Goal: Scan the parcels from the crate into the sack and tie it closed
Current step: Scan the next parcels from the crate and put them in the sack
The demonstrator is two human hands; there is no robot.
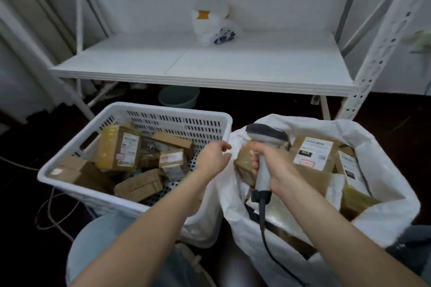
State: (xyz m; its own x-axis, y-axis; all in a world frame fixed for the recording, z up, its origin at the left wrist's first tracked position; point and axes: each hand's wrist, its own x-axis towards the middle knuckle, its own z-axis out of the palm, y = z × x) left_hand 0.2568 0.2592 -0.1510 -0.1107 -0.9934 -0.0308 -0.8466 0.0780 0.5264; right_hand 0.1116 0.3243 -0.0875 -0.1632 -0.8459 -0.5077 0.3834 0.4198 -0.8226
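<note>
Task in progress, roughly midway by my judgement. The right hand (272, 165) is wrapped round the handle of the scanner (262, 170), fingers curled tight, the scanner head raised above the knuckles and its cable (265, 235) hanging below the wrist. The left hand (213, 158) sits just to the left of it, at the near edge of the sack (384, 193), thumb and fingers curled in. Whether it pinches the sack cloth cannot be told from the blurred picture. A small parcel (243, 163) lies inside the sack between the two hands, touching neither as far as can be seen. Further right of the right hand, several labelled parcels (312, 154) are already in the sack. To the left of the left hand, the crate (130, 112) holds a good number of boxes (121, 149), at least six. Outstanding: the crate contents to be scanned and moved across. The sack mouth stands wide open and untied.
</note>
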